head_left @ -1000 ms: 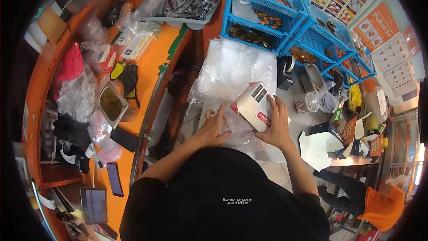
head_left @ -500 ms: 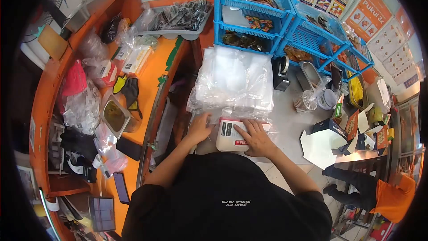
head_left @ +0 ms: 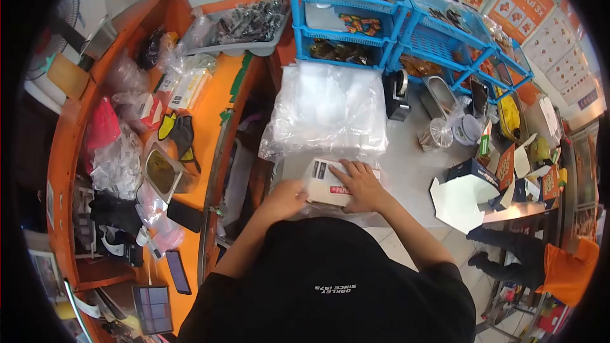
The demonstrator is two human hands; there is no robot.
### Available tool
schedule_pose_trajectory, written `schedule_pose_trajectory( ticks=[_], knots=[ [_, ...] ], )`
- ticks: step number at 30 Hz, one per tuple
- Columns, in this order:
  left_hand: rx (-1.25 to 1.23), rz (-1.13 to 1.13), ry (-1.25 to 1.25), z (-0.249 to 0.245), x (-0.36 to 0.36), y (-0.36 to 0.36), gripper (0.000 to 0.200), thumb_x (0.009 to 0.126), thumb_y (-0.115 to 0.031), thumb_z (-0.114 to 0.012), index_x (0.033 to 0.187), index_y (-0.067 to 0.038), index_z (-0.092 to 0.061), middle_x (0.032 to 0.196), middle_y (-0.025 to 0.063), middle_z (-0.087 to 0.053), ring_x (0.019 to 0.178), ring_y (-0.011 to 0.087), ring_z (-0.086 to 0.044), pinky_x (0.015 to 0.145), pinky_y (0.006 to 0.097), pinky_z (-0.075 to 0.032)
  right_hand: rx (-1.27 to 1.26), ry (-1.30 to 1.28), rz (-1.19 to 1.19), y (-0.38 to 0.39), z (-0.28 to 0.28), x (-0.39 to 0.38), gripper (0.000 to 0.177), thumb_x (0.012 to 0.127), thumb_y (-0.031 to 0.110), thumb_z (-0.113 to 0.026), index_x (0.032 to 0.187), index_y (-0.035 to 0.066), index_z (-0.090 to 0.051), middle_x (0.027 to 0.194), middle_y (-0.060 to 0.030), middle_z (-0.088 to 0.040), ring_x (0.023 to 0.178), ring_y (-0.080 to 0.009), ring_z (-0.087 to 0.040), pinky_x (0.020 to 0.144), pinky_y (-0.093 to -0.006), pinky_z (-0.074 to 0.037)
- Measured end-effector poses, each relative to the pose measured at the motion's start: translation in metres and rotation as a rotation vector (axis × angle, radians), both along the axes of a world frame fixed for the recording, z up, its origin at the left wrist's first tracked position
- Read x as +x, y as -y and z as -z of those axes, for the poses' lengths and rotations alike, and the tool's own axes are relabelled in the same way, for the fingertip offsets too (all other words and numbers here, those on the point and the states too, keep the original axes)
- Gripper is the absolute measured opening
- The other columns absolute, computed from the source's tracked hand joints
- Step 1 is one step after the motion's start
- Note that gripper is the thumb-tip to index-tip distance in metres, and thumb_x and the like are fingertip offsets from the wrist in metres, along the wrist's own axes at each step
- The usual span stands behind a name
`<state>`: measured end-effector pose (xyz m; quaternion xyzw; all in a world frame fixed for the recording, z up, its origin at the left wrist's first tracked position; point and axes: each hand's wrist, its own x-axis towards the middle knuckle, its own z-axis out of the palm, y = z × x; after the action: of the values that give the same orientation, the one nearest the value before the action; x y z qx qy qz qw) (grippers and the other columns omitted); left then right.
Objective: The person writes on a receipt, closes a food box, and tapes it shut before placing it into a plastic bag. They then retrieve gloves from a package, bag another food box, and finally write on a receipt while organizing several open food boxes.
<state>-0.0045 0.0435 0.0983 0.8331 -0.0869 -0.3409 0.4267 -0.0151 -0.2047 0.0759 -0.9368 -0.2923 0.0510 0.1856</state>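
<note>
A white takeaway food box [head_left: 323,192] with red print and a dark label lies on the grey counter right in front of me, with clear plastic around its near edge. Over its top and right side my right hand [head_left: 363,188] grips it, fingers spread across the lid. At the left end of the box my left hand [head_left: 287,198] is closed with curled fingers; whether it pinches plastic or the box edge is hidden. Just beyond both hands lies a thick stack of clear plastic bags [head_left: 327,108].
Blue stacked baskets [head_left: 346,22] hold packets at the back. A tape dispenser [head_left: 398,96] stands right of the bags. An open white carton [head_left: 459,205] is at the right edge. An orange shelf [head_left: 210,146] holds clutter on the left. A person in orange [head_left: 569,271] is at lower right.
My left hand has come in from the bags' near edge to the left end of the box, its fingers now curled. The box has turned slightly and shifted away from me under my right hand.
</note>
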Motion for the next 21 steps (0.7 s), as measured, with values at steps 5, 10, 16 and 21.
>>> schedule_pose_trajectory(
  ticks=[5, 10, 16, 21],
  knots=[
    [-0.169, -0.061, 0.523, -0.033, -0.004, 0.051, 0.023, 0.081, -0.018, -0.064, 0.082, 0.002, -0.054, 0.066, 0.0145, -0.054, 0.061, 0.0275, -0.056, 0.057, 0.0372, -0.043, 0.040, 0.180, 0.053, 0.002, 0.000, -0.004, 0.089, 0.053, 0.041, -0.080, 0.130, 0.007, -0.050, 0.136, -0.0229, -0.038, 0.119, -0.0377, -0.039, 0.103, -0.0466, -0.030],
    [-0.194, 0.138, 0.792, 0.046, 0.013, 0.047, 0.018, 0.077, -0.016, -0.067, 0.080, -0.002, -0.055, 0.075, 0.0134, -0.058, 0.074, 0.0290, -0.057, 0.063, 0.0380, -0.043, 0.619, 0.226, 0.991, 0.043, 0.059, -0.047, 0.043, 0.077, 0.023, -0.068, 0.107, -0.004, -0.056, 0.119, -0.0249, -0.047, 0.106, -0.0383, -0.048, 0.090, -0.0422, -0.038],
    [-0.028, -0.221, 0.631, -0.023, 0.019, 0.022, 0.011, 0.077, -0.009, -0.063, 0.080, 0.000, -0.058, 0.071, 0.0120, -0.058, 0.065, 0.0216, -0.058, 0.059, 0.0333, -0.044, 0.613, 0.054, 0.958, 0.078, -0.057, -0.064, 0.011, 0.081, 0.007, -0.059, 0.084, -0.004, -0.058, 0.057, -0.0101, -0.052, 0.051, -0.0125, -0.046, 0.050, -0.0280, -0.039],
    [-0.299, -0.166, 0.582, -0.157, 0.020, -0.027, 0.007, 0.076, 0.004, -0.059, 0.083, 0.001, -0.060, 0.070, 0.0030, -0.059, 0.066, 0.0095, -0.057, 0.062, 0.0255, -0.045, 1.200, -0.177, 0.733, 0.099, -0.151, -0.056, 0.024, 0.078, -0.001, -0.058, 0.101, -0.005, -0.055, 0.073, -0.0057, -0.062, 0.063, -0.0139, -0.057, 0.061, -0.0243, -0.044]
  ],
)
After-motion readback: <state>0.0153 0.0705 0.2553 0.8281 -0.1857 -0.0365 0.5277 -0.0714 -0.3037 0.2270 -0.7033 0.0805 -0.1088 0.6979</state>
